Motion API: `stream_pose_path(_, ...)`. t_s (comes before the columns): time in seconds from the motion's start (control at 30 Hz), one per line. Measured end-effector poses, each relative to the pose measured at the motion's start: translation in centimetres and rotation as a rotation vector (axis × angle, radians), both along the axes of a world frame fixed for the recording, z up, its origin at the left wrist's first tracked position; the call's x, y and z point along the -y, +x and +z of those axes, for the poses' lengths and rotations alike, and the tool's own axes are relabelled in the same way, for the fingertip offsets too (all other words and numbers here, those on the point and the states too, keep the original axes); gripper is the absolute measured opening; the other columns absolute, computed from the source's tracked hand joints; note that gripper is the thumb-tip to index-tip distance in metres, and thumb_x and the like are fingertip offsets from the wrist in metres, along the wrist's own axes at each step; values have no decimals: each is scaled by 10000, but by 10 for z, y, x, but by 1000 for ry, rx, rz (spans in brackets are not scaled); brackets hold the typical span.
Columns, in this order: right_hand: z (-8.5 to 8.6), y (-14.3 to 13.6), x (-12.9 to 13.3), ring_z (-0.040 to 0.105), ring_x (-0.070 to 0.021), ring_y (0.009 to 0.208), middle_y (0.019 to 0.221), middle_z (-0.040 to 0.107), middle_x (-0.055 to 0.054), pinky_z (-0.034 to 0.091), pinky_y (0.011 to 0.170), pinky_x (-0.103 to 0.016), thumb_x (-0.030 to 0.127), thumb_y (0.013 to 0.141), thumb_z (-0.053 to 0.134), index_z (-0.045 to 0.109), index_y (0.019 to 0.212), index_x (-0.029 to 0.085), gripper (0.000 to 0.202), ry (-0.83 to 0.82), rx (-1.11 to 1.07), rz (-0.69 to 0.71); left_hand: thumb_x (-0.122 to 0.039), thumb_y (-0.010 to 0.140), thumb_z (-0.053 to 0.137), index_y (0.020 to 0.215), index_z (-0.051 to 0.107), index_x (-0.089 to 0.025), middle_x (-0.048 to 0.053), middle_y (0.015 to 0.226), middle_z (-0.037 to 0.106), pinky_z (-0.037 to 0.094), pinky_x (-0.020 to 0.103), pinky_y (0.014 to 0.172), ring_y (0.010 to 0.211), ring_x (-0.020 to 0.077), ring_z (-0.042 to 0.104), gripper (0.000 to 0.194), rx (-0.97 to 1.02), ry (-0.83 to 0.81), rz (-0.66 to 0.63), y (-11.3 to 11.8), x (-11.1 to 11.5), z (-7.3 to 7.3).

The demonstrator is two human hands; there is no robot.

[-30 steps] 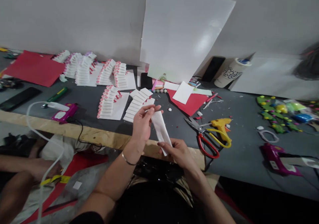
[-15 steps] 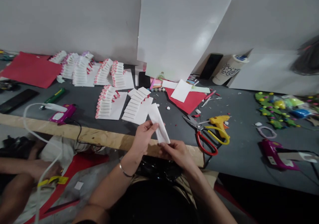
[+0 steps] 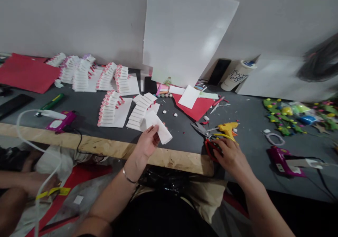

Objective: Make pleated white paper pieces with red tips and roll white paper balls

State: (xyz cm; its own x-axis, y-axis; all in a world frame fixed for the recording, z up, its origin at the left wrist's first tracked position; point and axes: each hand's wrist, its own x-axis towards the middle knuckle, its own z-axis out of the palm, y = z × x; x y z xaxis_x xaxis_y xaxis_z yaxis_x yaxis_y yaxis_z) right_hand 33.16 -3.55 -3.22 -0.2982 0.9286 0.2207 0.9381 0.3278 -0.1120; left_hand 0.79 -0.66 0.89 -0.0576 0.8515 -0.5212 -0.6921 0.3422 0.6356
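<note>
My left hand [image 3: 148, 138] pinches a folded strip of white paper [image 3: 161, 129] above the front of the table. The strip slants down to the right. My right hand [image 3: 231, 156] is over the handles of a pair of scissors [image 3: 202, 129], its fingers curled at the red loop and partly hiding both loops. The scissors lie on the table, blades pointing to the far left. Just behind the paper strip sits a fanned set of white paper strips [image 3: 139, 114] on a white card. A similar set with pink scalloped ends [image 3: 108, 114] is to its left.
A yellow glue gun [image 3: 228, 127] lies right behind the scissors. Red paper [image 3: 194, 113] with a white card [image 3: 189, 97] on it is farther back. Purple power strips [image 3: 62, 121] sit at both sides. A patterned cup [image 3: 237, 76] leans near the wall. Another person's arm is at lower left.
My right hand has let go of the paper and moved right to the scissors' handles. My left hand keeps the paper, now turned more sideways. The view has shifted slightly.
</note>
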Motion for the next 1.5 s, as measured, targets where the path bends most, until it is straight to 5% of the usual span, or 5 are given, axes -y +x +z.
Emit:
stream_pose_path(0.17,1,-1,-12,609,-305,874,958,641,-156,505,788,-439,271,834,512,621,1099,162,306,16,66,-46,-235,703,822,903,706,-150,70,910,777,610,300,782,846,193,739,247,-65,103,32,0,-1,-1)
stream_pose_path(0.33,15,3,-25,609,-248,737,870,643,-93,503,687,-377,404,806,565,582,1139,188,398,-162,-251,-167,-250,653,847,895,711,-145,60,874,777,604,299,787,801,180,737,297,-70,135,83,-3,-7,-1)
stream_pose_path(0.53,51,-43,33,577,-218,726,831,567,-37,516,668,-352,765,770,543,543,1283,289,699,-771,-1094,99,-279,619,863,878,720,-145,60,864,780,601,283,735,777,179,727,325,-98,185,106,-7,-19,5)
stream_pose_path(0.7,58,-97,73,525,-238,731,932,576,-79,491,657,-387,809,799,436,585,1281,353,680,-1118,-1239,203,-335,608,860,905,736,-138,67,857,778,594,301,711,792,207,728,377,-177,236,78,-9,-18,8)
stream_pose_path(1.5,38,-135,66,366,-129,556,763,467,-16,350,454,-282,868,705,511,644,1102,299,707,-1185,-1603,68,-305,634,841,886,761,-124,84,824,771,540,246,595,718,180,702,320,-188,199,-60,-1,-3,8)
